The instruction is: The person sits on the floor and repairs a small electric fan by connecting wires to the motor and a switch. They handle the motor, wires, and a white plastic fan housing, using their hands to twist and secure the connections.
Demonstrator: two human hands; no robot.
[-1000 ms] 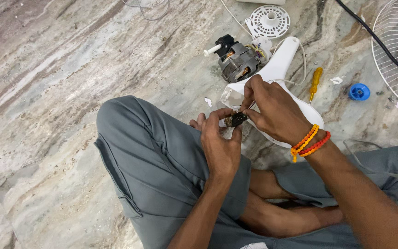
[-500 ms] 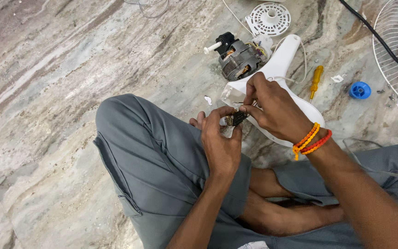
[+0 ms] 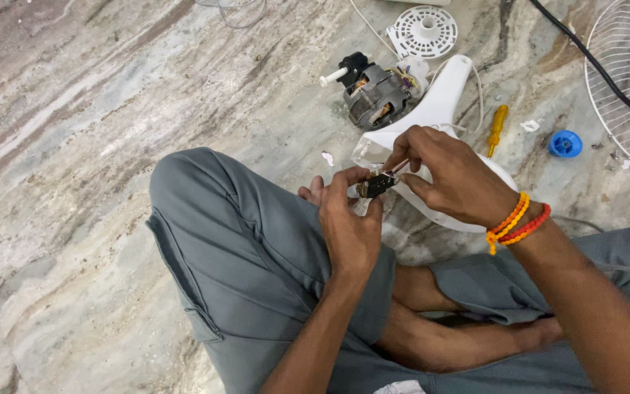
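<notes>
Left hand [image 3: 350, 222] pinched small black switch part [image 3: 378, 184] steady over the lap while right hand [image 3: 450, 175] fingertips gripped its wires, white fan housing [image 3: 442, 102] just beyond.

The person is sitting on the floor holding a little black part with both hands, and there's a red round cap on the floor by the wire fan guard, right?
Not quite: the round cap is blue, not red, as the head view shows. It does lie beside the wire fan guard, and the left hand and right hand hold the little black part.
</notes>
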